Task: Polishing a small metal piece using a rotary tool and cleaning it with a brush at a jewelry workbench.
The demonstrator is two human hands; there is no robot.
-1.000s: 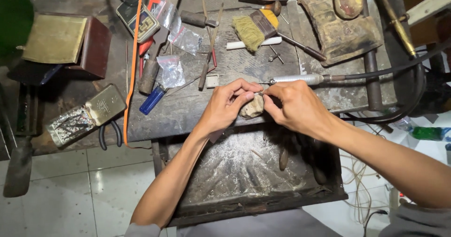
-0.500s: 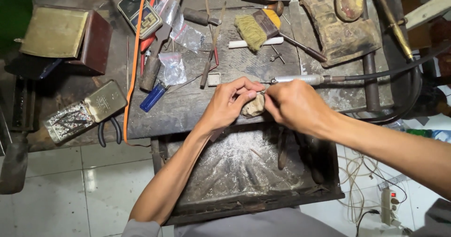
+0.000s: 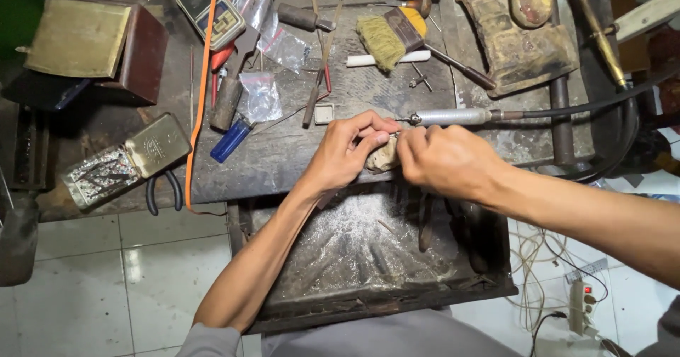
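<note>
Head view: my left hand (image 3: 347, 155) pinches tan lump (image 3: 383, 156) at desk (image 3: 283, 151) front edge; right hand (image 3: 446, 162) clenched beside it, contents hidden. Lump looks hard, light; I judge side pinch safest.

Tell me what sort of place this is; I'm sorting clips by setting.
Probably a small jeweller's or metalworker's bench: a flexible-shaft rotary handpiece, a worn brush, and a pull-out tray dusted with filings under both hands.
</note>
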